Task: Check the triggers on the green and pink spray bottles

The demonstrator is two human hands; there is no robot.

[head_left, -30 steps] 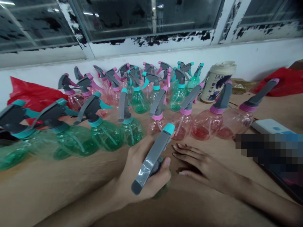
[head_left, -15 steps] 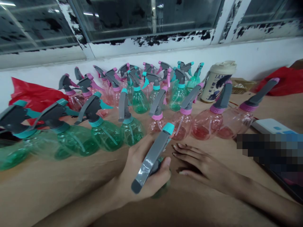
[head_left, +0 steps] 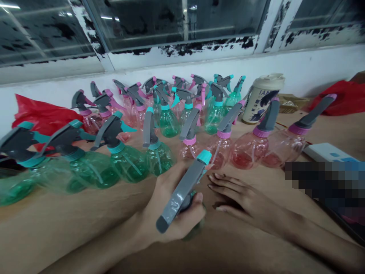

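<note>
Two red bags [head_left: 37, 112], one tumbler [head_left: 264, 99], spray bottles [head_left: 129, 163] (some twenty).

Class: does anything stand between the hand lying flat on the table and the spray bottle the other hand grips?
Nothing visible. Only a narrow strip of bare table separates the right hand from the spray bottle in the left hand.

Glossy translucent plastic spray bottles [head_left: 128, 163] stand on matt brown tabletop [head_left: 57, 224].

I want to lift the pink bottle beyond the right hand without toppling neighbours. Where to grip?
Likely the collar of the pink bottle, from the near side with the right hand: it is narrow, the belly round, neighbours crowd both sides.
</note>
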